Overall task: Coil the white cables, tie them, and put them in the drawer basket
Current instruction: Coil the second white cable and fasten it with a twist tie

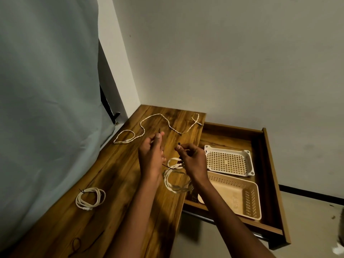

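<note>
Both hands were up over the desk, a coil of white cable hanging between them.

Left hand: fingers pressed together and pointing up, thumb against them, pinching something thin at the tips. Too small to say whether it was the tie end. Lower fingers touched the coil's top loops.

Right hand: thumb and forefinger pinched on a dark tie, its end poking up past the fingertips. Other fingers curled in. A dark strand crossed the top of the coil between my wrists; looked like the same tie, but I couldn't confirm.

The coil hung at the desk's right edge, its lower loops past the edge and over the open drawer.

Second coil lay flat on the desk near the left edge, already bound with a dark tie at its upper left.

Third cable was uncoiled, snaking across the far end of the desk, one end looped near the drawer side.

Another dark tie lay loose on the near desk, dim.

Drawer held two baskets: white one farther from me, tilted, with its near end resting on the beige one closer to me. Couldn't tell whether the beige one had anything in it.
</note>
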